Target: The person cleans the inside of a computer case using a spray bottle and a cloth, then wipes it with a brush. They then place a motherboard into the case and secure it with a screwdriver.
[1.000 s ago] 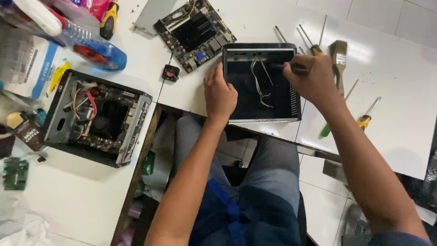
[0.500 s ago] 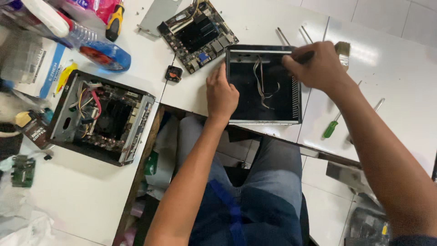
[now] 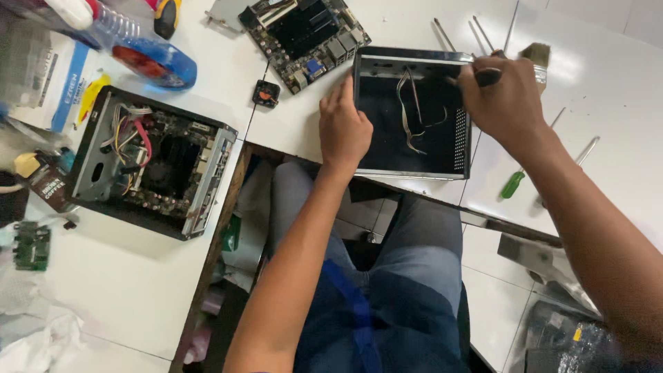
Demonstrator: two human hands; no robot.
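We see a white surface (image 3: 621, 62) across the frame. At upper centre, the open case (image 3: 413, 114) is black inside with a pale silver rim, and grey ribbon wires (image 3: 409, 114) curl across its dark floor. To its upper left lies a circuit board (image 3: 304, 31), black with a blue port and silvery connectors. At left, a second case (image 3: 148, 162) is grey and black, with red and white wires inside. In the upper left corner we note a clear blue bottle (image 3: 138, 52) with a red patch. A small green board (image 3: 31, 245) sits at far left. A screwdriver (image 3: 512, 185) at right has a green handle. Our trousers (image 3: 387, 297) are grey-blue.
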